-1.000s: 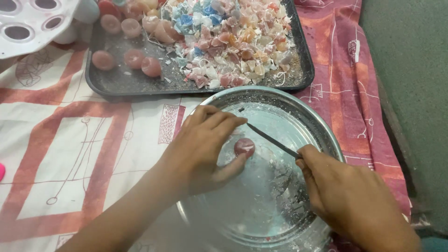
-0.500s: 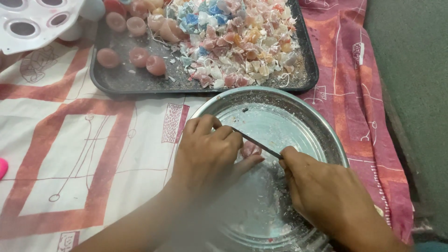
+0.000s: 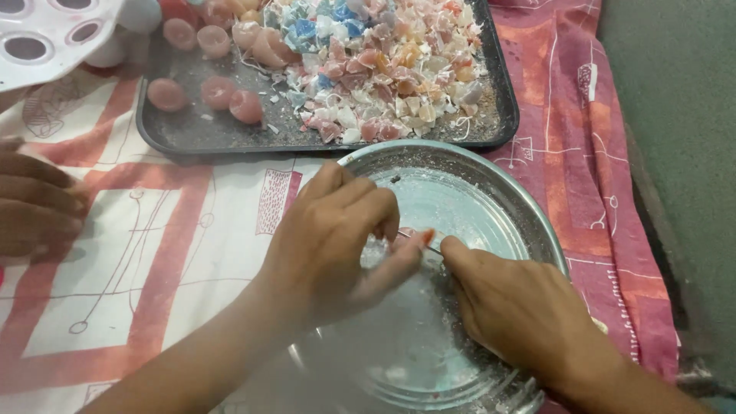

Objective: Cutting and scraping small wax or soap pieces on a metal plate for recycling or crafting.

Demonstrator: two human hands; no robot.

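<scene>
Cloth (image 3: 153, 261) left lies open; tray (image 3: 176, 138) blocks beyond — seemingly.

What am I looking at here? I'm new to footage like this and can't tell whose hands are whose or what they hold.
There is no machine: a person wears a camera on the head, looking down at their own bare hands. The left hand pinches something small and pinkish over a round metal pan dusted with white crumbs. The right hand holds a thin metal tool against it; most of the tool is hidden. Behind the pan lies a dark tray with pink round pieces and a heap of broken coloured bits. All of it rests on a red and white patterned cloth. The hand at the left edge belongs to another person.
</scene>
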